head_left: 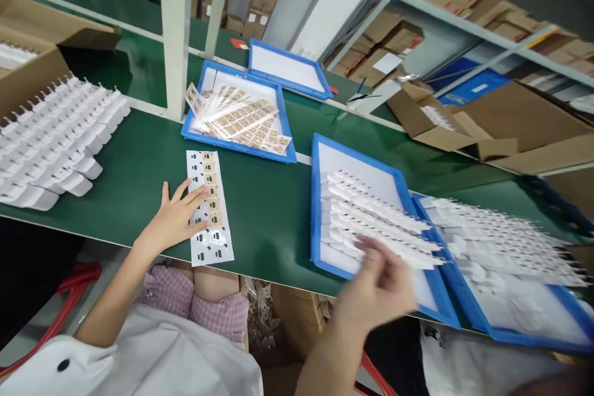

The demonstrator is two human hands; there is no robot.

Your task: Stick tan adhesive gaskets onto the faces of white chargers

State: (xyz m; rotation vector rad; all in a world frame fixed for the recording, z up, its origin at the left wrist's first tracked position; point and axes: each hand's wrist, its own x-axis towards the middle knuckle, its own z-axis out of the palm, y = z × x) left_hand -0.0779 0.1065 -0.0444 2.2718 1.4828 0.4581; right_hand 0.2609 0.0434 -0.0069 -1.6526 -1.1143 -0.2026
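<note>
My left hand (174,218) lies with spread fingers on a white sheet of stickers (223,244). Tan die-cut pieces run down one column of that sheet, and cut-out shapes show in the white backing. Over the near edge of a blue-rimmed tray (317,198) is my right hand (378,288), blurred by motion with its fingers curled. Its fingertips are beside rows of white plastic parts (371,216) with thin dark pins. Whether they touch or hold a part I cannot tell.
More white parts (46,142) stand in rows at left. Behind the sheet, a blue tray (285,108) holds piled sticker sheets (241,114). Another tray (573,309) of white parts sits at right. A pale post (175,37) rises from the green table (269,216). Open cartons (533,117) stand beyond.
</note>
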